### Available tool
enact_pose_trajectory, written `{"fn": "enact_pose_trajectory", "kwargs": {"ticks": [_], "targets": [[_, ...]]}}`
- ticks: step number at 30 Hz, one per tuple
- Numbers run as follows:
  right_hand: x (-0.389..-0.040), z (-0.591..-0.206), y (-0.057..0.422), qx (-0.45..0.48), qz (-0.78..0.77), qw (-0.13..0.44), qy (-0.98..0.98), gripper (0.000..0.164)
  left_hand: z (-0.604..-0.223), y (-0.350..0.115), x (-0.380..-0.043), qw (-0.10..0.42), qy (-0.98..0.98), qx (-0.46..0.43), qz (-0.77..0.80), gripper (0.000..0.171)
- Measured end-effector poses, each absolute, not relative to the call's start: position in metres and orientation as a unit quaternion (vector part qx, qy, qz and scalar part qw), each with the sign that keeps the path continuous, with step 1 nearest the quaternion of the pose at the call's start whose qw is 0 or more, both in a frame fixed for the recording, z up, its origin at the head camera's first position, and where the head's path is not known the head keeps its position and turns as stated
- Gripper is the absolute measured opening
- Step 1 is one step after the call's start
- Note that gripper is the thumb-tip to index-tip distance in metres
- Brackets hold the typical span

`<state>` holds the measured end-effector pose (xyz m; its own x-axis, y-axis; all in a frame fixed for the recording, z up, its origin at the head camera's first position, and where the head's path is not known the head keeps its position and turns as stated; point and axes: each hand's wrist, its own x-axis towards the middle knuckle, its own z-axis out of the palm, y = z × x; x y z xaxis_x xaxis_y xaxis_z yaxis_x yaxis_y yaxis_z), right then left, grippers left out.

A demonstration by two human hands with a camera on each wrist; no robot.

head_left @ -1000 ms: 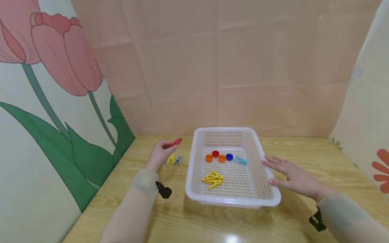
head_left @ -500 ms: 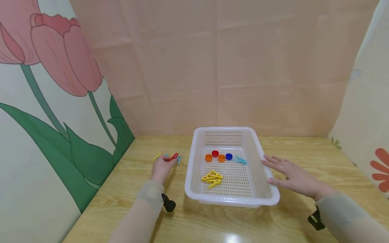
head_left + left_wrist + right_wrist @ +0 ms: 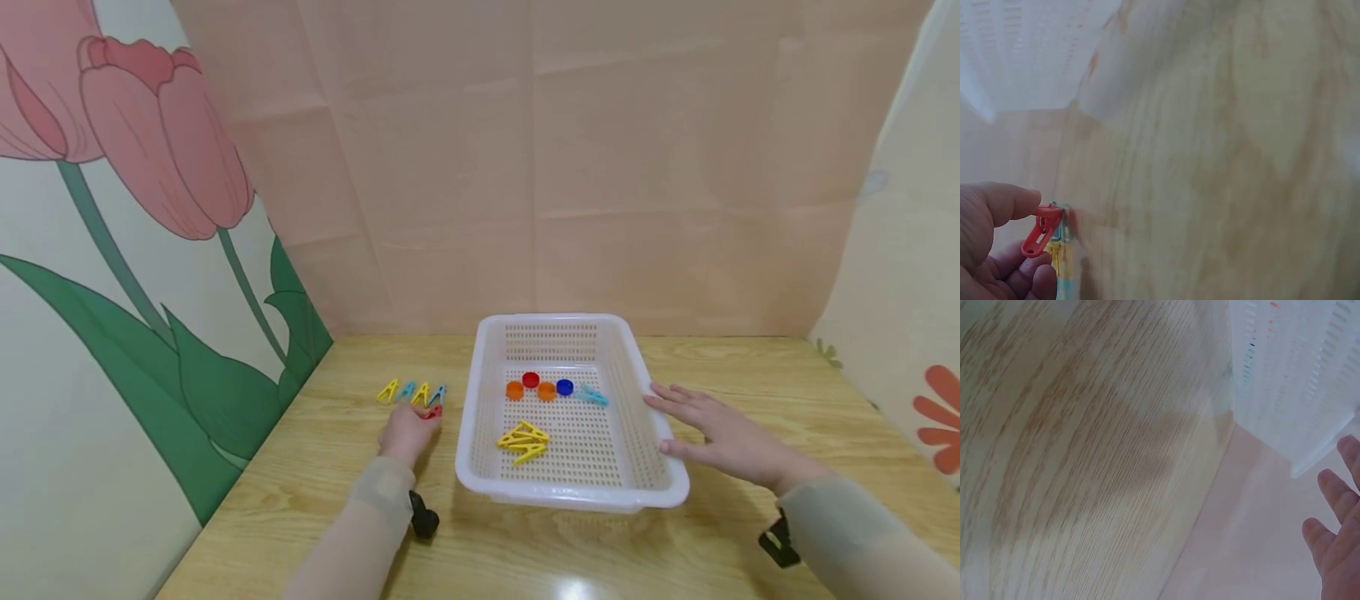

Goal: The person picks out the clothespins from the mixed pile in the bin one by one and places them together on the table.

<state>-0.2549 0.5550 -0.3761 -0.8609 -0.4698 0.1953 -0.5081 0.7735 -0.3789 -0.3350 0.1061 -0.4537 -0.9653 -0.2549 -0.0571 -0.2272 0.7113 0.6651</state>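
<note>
Behind a light wooden table (image 3: 300, 500), a creased sheet (image 3: 540, 167) of pink-beige colour; on the left wall, large painted tulips (image 3: 165, 133) with green leaves; at the right edge, part of a painted red flower (image 3: 939, 419). On the table, slightly right of the middle, a white basket (image 3: 570, 497) with perforated walls.

To the left of this basket, and apart from it, a red clothespin (image 3: 432, 412), at the fingertips of the left hand (image 3: 408, 435). In the left wrist view, pinched against the thumb, with one handle end downward; below, the other visible fingers of the same hand, bent. Not possible to tell whether in contact with the wood. Just beyond it, on the far side, a row of four clothespins (image 3: 407, 388): from left to right yellow, blue, yellow, blue.

On the opposite side, well apart from the red clothespin and with the whole basket between, the right hand (image 3: 723, 437): spread, with fingertips and thumb at the right rim. Pressure on the rim impossible to judge.

Inside the basket, toward the far part, four round caps (image 3: 547, 391) in orange, red and blue; right of them, light-blue clothespins (image 3: 592, 397); nearer, on the left, yellow clothespins (image 3: 527, 439), close together.
</note>
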Motion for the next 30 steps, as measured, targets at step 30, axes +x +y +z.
{"fn": "enact_pose_trajectory", "kwargs": {"ticks": [30], "targets": [[-0.254,-0.377,0.555,0.254,0.213,0.041,-0.943,0.065,-0.448,0.098,-0.331,-0.047,-0.955,0.122,-0.265,0.048]]}}
